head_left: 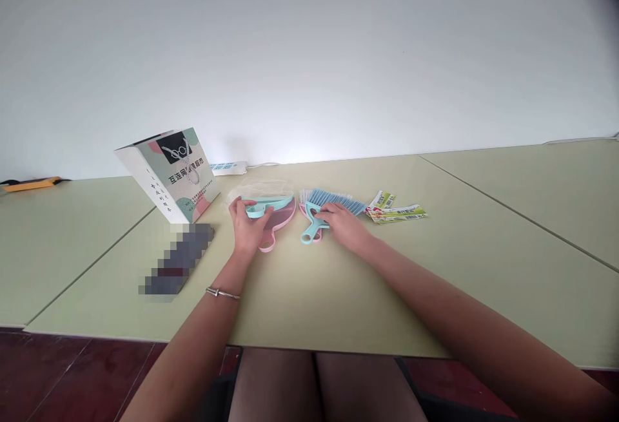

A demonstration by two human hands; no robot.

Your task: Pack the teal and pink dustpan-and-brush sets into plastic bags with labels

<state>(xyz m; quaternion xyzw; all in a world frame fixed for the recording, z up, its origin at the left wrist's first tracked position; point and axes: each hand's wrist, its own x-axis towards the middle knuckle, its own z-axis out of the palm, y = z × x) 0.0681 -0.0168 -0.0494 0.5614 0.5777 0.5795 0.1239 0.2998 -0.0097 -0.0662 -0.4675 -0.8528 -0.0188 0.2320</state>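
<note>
My left hand [245,230] pinches a small turquoise dustpan [273,203] by its rim and handle side, thumb in front. Just beneath it, a pink dustpan [284,217] lies on the table with its looped handle toward me; I cannot tell whether the two touch. To the right, the fingers of my right hand [342,223] are closed on a turquoise hand brush [308,235] with blue bristles. Under that brush, a pink hand brush [318,237] with whitish bristles is mostly hidden. Green and white cardboard tags [399,214] lie beyond my right hand.
A printed paper bag [191,183] with rope handles stands at the left. Transparent plastic wrapping [264,185] lies behind the dustpans. A blurred-out dark flat object [178,261] is left of my arm. By the wall are a white strip [232,168] and an orange item [31,183].
</note>
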